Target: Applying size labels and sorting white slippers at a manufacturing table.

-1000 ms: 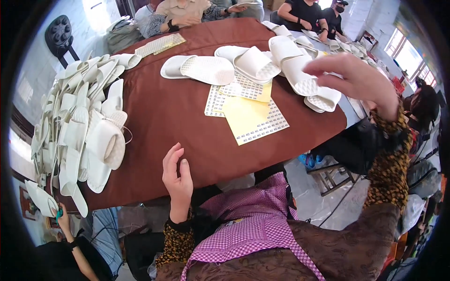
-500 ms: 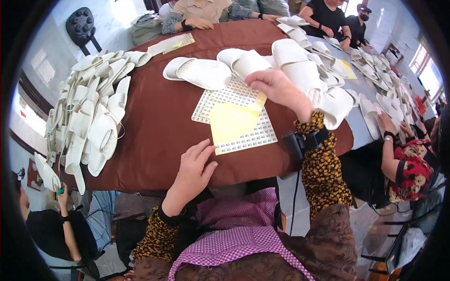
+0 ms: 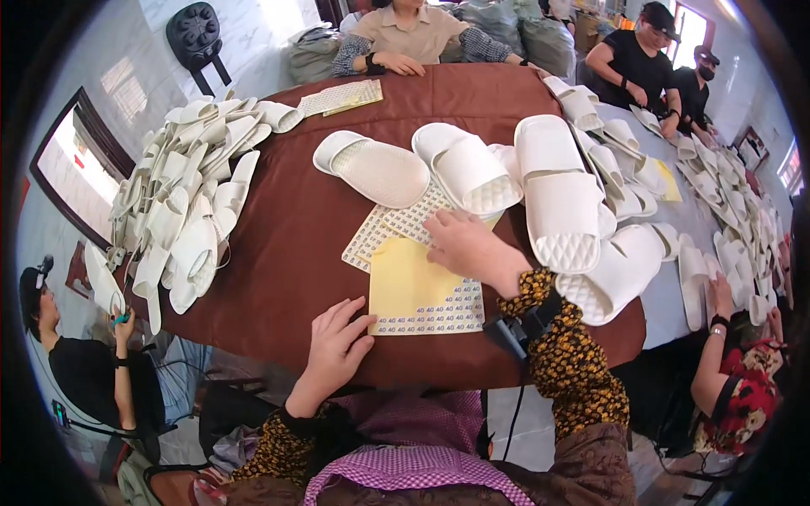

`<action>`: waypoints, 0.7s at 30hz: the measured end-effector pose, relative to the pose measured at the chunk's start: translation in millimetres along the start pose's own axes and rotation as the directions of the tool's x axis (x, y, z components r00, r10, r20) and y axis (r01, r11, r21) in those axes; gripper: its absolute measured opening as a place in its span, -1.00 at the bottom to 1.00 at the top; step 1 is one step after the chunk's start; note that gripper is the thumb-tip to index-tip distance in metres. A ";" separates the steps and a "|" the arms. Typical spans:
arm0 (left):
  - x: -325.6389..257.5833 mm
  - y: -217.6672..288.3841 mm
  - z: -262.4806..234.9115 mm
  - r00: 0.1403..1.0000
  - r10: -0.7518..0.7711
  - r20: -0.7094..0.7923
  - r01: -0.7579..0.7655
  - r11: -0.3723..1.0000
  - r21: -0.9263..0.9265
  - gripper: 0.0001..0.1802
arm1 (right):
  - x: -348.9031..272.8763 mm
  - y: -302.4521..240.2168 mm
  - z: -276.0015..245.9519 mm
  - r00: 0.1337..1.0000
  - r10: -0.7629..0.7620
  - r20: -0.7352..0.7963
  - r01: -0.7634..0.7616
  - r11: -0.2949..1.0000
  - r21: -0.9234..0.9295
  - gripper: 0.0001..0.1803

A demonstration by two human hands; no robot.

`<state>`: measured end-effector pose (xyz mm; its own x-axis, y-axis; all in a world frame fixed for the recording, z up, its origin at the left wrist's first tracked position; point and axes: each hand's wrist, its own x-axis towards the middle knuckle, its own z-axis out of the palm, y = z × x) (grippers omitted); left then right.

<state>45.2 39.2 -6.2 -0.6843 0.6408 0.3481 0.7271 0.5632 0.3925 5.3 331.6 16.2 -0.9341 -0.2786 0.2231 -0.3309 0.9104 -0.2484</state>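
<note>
A sheet of small printed stickers [image 3: 426,325] lies in front of me on the brown-covered table, much of it bare yellow backing. My left hand [image 3: 336,344] rests palm down at its lower left edge, fingers stretched and apart. Over its upper right part is my right hand [image 3: 474,246], palm down with the fingers reaching left; nothing shows in them. More sticker sheets [image 3: 371,239] lie partly beneath it. Just beyond are a white slipper [image 3: 384,173], sole toward me, and another white slipper [image 3: 477,177] standing strap up.
Slippers are heaped at the left [image 3: 190,185]. Several stacked slippers [image 3: 561,202] stand by my right forearm, with more on the grey table at right. A sticker sheet [image 3: 337,97] lies at the far edge. Co-workers sit around; a person at left holds a slipper [image 3: 103,278].
My right hand has come back from beside the slippers and down onto the sticker sheets. The left hand stays by the sheet's edge. The whole view has shifted upward a little.
</note>
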 end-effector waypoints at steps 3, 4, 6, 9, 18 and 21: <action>7.0 1.2 -0.5 0.998 -0.051 0.033 0.053 0.997 -0.054 -0.69 | -6.0 2.5 13.4 0.999 0.010 -0.048 -0.015 0.995 -0.100 -0.60; 10.3 2.8 -1.7 0.999 -0.045 0.029 0.047 0.997 -0.058 -0.71 | -7.0 4.0 17.2 1.000 0.005 -0.021 -0.007 0.991 -0.137 -0.60; 13.3 2.0 -6.0 0.997 -0.065 0.032 0.068 0.993 -0.098 -0.71 | -8.2 1.7 27.6 0.995 -0.026 -0.099 0.007 0.982 -0.190 -0.62; 24.1 -1.4 -15.1 0.994 -0.091 0.053 0.099 0.980 -0.172 -0.71 | -12.8 -2.4 34.1 0.972 -0.073 -0.222 0.013 0.966 -0.260 -0.66; 83.8 5.4 -16.1 0.995 -0.007 0.100 0.017 0.995 -0.101 -0.65 | -21.4 1.0 30.9 0.974 -0.031 -0.224 -0.020 0.975 -0.223 -0.67; 98.1 -0.9 -14.4 0.997 0.048 0.058 -0.046 0.998 -0.040 -0.65 | -18.0 -1.1 21.3 0.987 -0.017 -0.159 0.000 0.995 -0.103 -0.75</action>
<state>-23.4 94.0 39.8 -0.6440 0.6965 0.3164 0.7550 0.5121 0.4094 19.6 329.0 -7.7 -0.8953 -0.2415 0.3744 -0.3154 0.9371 -0.1497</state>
